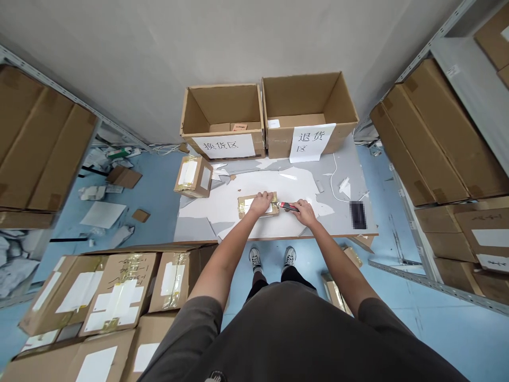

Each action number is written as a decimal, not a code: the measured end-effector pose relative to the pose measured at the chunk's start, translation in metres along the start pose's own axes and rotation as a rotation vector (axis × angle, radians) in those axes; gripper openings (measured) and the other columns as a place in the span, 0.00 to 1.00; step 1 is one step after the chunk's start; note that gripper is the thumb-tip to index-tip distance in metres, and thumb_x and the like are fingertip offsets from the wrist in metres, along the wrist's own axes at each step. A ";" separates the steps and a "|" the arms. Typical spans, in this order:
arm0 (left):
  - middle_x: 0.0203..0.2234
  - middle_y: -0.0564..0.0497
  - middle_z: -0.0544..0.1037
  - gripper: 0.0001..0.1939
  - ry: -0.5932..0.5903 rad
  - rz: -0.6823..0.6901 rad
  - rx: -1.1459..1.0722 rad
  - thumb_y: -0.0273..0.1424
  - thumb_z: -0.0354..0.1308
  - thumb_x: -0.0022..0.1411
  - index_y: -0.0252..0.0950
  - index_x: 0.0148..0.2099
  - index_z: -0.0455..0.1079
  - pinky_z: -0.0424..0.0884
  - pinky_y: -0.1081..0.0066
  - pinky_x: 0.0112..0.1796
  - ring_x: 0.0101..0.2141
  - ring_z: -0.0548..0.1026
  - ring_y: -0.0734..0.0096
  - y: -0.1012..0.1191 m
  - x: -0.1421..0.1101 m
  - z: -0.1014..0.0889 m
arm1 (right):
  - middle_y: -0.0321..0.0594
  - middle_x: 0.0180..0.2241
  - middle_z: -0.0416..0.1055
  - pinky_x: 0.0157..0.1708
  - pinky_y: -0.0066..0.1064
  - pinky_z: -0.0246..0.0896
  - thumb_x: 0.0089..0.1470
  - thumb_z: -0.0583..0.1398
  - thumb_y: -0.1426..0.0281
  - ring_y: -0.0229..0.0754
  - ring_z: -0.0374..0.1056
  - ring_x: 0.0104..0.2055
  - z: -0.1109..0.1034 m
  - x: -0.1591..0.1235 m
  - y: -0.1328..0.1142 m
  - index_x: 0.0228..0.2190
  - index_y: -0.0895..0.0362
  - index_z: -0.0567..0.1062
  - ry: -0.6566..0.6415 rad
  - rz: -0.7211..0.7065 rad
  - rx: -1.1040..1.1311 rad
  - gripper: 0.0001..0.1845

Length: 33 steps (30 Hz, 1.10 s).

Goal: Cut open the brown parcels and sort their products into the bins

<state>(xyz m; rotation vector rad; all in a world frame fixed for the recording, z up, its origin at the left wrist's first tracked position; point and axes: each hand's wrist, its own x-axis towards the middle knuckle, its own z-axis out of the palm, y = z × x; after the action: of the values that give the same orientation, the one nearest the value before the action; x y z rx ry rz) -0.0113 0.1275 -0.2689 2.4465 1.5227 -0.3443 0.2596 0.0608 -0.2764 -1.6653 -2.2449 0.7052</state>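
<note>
A small flat cardboard parcel [246,206] with tape and a white label lies on the grey table [350,170]. My left hand [261,203] rests on top of it, fingers curled down over it. My right hand [305,212] is closed round a red-handled utility knife [287,206], whose tip points at the parcel's right edge.
Two open cardboard boxes with paper signs, the left box [222,119] and the right box [308,111], stand at the table's back. A taped parcel [193,176] sits at the left corner. A dark phone [358,214] and white paper scraps lie on the table. Stacked cartons [115,292] and shelving flank me.
</note>
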 end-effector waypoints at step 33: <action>0.65 0.27 0.70 0.33 0.039 0.037 -0.022 0.18 0.40 0.73 0.27 0.77 0.55 0.71 0.51 0.60 0.62 0.70 0.46 -0.001 -0.014 0.004 | 0.52 0.49 0.72 0.47 0.44 0.57 0.72 0.59 0.63 0.59 0.62 0.50 -0.024 0.016 0.022 0.61 0.50 0.81 0.071 -0.006 -0.165 0.21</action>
<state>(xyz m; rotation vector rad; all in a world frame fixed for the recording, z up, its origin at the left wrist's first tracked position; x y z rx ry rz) -0.0185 0.1152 -0.2682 2.4749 1.4858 -0.2731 0.2845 0.0860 -0.2693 -1.7264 -2.3113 0.4624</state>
